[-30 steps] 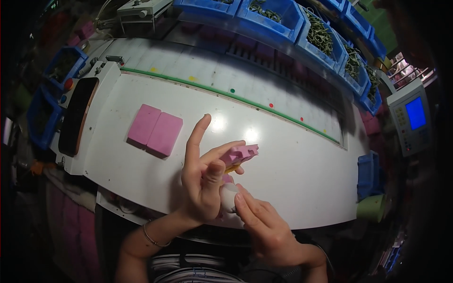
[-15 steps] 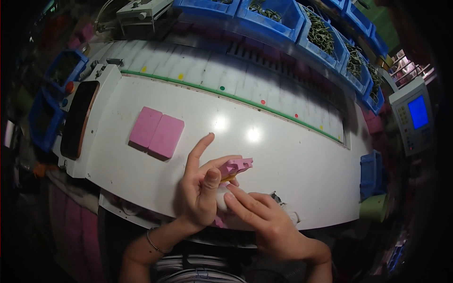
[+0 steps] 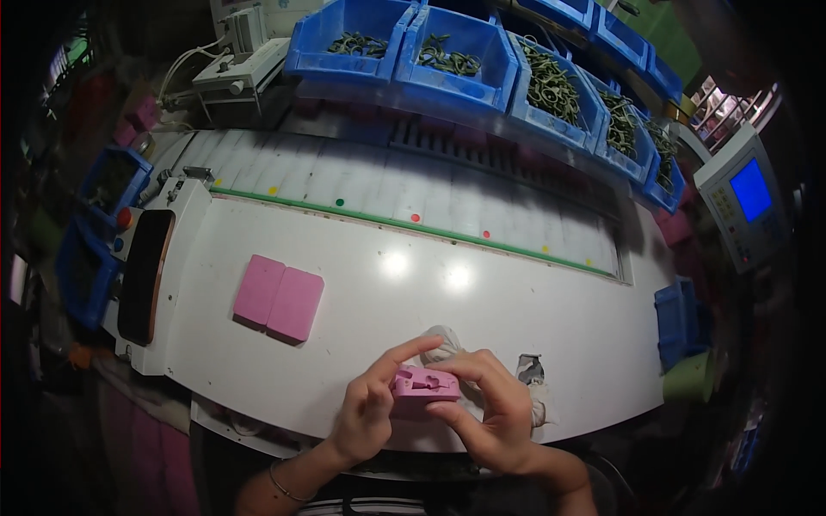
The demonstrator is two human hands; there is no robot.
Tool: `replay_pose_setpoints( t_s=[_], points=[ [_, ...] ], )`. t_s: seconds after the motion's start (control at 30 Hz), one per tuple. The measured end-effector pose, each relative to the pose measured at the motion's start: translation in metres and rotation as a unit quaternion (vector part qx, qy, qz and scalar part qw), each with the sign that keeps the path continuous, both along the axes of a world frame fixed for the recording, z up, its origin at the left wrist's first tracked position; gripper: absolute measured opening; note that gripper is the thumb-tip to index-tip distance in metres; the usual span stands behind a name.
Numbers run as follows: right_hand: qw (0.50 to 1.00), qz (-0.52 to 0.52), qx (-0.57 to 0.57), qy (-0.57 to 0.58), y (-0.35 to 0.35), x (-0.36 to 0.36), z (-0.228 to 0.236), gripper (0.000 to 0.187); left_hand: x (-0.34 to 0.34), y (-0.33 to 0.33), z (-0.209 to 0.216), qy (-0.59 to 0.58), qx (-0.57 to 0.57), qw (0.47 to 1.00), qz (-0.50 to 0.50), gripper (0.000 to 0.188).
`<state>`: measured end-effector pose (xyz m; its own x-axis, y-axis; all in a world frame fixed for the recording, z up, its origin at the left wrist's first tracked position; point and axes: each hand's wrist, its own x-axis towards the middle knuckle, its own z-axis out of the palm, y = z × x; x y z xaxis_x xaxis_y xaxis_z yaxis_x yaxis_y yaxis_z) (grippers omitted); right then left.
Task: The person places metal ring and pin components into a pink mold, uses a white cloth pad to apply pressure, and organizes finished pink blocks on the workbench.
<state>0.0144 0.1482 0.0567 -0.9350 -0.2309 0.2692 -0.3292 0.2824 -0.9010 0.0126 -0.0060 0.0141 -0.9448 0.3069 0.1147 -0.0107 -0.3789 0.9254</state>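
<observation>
Over the front part of the white table I hold a pink rubber mold point(image 3: 426, 384), a thick block with a hollow cut into its visible side. My right hand point(image 3: 499, 413) pinches its right end, thumb below and fingers on top. At the left end, my left hand point(image 3: 363, 417) grips it, with the index finger stretched out above the block. Just behind my fingers lies a white cloth pouch point(image 3: 443, 344), partly covered by them. Two more pink blocks point(image 3: 277, 297) sit side by side to the left on the table.
A crumpled white cloth point(image 3: 540, 404) and a small grey-black piece point(image 3: 530, 368) lie right of my right hand. Blue bins point(image 3: 456, 64) of greenish ring-shaped pieces line the back. A control box with blue screen point(image 3: 747, 198) stands right; a dark pad point(image 3: 146, 275) lies left.
My right hand has let go of the white pouch, which now lies on the table, and has taken hold of the pink mold. The mold, opened and tilted before, is now level. The view has shifted.
</observation>
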Motion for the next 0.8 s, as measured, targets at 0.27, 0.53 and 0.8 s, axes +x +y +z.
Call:
replay_pose_setpoints(
  t_s=[0.27, 0.53, 0.8],
  points=[
    [0.993, 0.029, -0.038, -0.107, 0.0, -0.007, 0.0, 0.018, -0.009, -0.013, 0.008, -0.003, -0.094, 0.995, -0.044, 0.052],
    [0.951, 0.013, -0.235, -0.202, -0.014, -0.02, -0.017, 0.029, -0.066, -0.047, 0.044, -0.133, -0.154, 0.977, 0.061, 0.064],
    [0.998, 0.038, 0.023, -0.033, -0.026, -0.018, -0.02, 0.018, -0.228, -0.157, 0.017, 0.099, -0.565, 0.732, 0.367, 0.035]
  ],
)
